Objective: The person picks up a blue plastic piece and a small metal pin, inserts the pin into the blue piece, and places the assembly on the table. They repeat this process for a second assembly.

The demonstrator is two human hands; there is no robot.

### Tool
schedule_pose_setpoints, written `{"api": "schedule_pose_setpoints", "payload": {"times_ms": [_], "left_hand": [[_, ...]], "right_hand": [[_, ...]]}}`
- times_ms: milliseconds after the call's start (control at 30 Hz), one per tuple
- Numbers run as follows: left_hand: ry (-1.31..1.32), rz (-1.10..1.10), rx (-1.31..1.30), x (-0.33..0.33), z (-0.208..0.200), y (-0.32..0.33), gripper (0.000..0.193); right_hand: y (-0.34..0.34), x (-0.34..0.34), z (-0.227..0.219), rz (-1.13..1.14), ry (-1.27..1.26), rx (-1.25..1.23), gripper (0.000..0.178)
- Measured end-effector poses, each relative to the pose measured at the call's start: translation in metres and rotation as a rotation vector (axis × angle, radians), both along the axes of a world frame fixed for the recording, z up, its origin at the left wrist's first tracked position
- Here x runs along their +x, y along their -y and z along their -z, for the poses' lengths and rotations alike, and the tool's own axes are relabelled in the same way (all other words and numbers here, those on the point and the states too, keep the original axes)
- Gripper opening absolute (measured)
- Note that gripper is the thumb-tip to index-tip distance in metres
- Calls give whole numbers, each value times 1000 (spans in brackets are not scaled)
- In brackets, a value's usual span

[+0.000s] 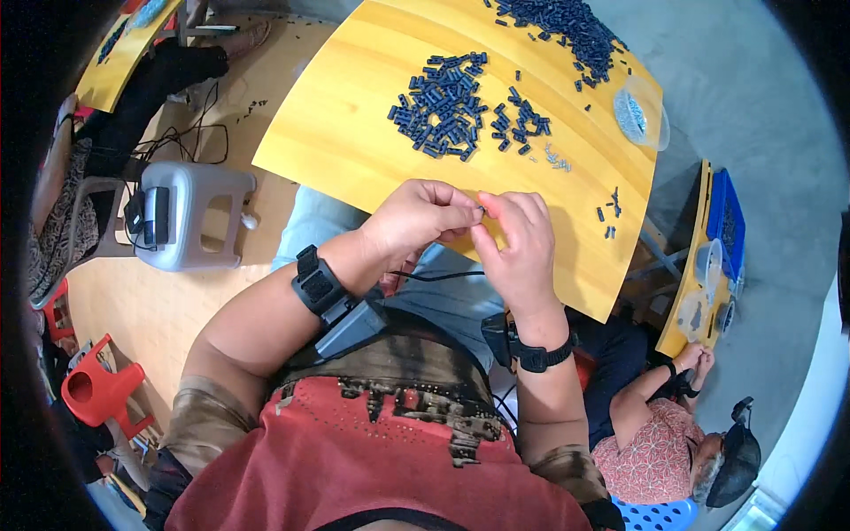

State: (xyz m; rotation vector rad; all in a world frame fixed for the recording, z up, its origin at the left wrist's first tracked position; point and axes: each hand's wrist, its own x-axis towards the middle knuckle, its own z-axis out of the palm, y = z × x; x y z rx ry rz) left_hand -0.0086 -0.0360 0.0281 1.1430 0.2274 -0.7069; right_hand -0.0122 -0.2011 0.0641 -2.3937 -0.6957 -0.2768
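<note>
My left hand point(418, 217) and my right hand point(521, 248) meet over the near edge of the yellow table point(345, 97). Both are closed, thumb and fingers pinching a small dark piece point(482, 210) between them. Most of that piece is hidden by the fingertips, so its exact kind does not show. Beyond my hands lies a heap of small black plastic parts point(440, 111), with a looser cluster of the same parts point(521, 124) to its right. Tiny pale, clear-looking pieces point(558, 159) are scattered nearer my right hand.
A bigger pile of black parts point(567, 26) covers the far edge. A clear tub point(630, 115) with light blue bits stands at the right edge, near a few loose dark parts point(611, 214). A grey stool point(190, 212) is at left; another person point(655, 442) works at right.
</note>
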Motion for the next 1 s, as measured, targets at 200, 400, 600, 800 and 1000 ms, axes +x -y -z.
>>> {"api": "schedule_pose_setpoints", "payload": {"times_ms": [200, 400, 600, 800, 1000], "left_hand": [[-5, -34, 10, -2, -3, 2, 16], [55, -83, -32, -1, -3, 5, 16], [9, -46, 1, -1, -6, 5, 16], [97, -59, -58, -1, -8, 5, 15], [42, -87, -87, 1, -7, 5, 14]], "right_hand": [[0, 0, 1, -15, 8, 11, 27], [1, 1, -1, -22, 7, 25, 26], [3, -1, -2, -12, -3, 70, 24], [6, -2, -8, 43, -16, 110, 23], [5, 1, -6, 14, -9, 76, 23]]}}
